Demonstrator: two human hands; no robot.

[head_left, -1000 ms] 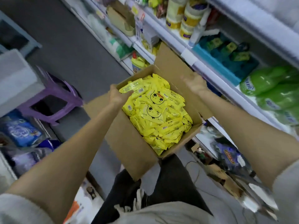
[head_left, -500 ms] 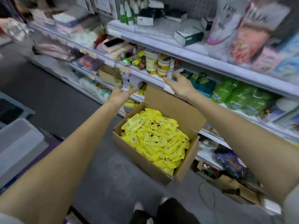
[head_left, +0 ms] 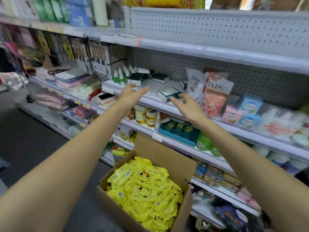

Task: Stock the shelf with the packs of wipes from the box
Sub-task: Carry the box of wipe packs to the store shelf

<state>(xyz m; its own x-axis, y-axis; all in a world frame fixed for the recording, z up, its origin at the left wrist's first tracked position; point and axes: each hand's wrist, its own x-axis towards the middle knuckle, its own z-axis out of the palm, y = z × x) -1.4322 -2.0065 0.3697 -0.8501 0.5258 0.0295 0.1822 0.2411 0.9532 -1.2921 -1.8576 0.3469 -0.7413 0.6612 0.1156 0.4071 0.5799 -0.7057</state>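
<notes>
An open cardboard box (head_left: 117,210) stands on the floor at the foot of the shelving, heaped with yellow packs of wipes (head_left: 145,191) printed with a cartoon face. Both my arms reach up and forward, well above the box. My left hand (head_left: 130,95) is open with fingers stretched toward a grey shelf (head_left: 167,106) at chest height. My right hand (head_left: 187,106) is open too, fingers spread just in front of a white and green carton (head_left: 168,94) on that shelf. Neither hand holds anything.
The shelf carries small green bottles (head_left: 121,75), dark green cartons and Dove and Lux refill pouches (head_left: 215,92). Below are yellow-lidded jars (head_left: 147,116), a teal tray (head_left: 180,131) and green bottles. A dark floor aisle lies to the left.
Both hands left the box flaps and rose to the higher shelf. The view lifted from the box to the shelving; the box now stands on the floor.
</notes>
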